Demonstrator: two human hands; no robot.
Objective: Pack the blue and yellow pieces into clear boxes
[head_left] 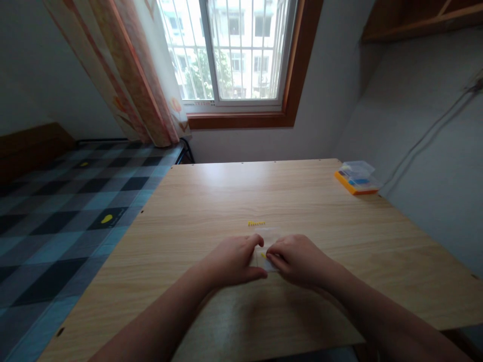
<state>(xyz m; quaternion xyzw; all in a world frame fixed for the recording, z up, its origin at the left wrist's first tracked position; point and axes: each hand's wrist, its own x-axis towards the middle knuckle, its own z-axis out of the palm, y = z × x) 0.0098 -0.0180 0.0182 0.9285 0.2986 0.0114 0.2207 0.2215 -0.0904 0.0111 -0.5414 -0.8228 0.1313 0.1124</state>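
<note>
A small clear plastic case [267, 234] lies on the wooden table, its lid part raised or laid back on the far side. My left hand [238, 259] grips the case's left side between thumb and fingers. Inside the case, my right hand [292, 257] pinches a small yellow piece [263, 255] with thumb and index finger. Just beyond the case sits a short row of small yellow pieces [256, 223]. The finer shape of these pieces is too small to tell.
An orange box with a clear lid [354, 183] and something blue inside stands at the table's [211, 196] back right corner. To the left is a bed with a checked cover [90, 201]. A window and curtain are behind.
</note>
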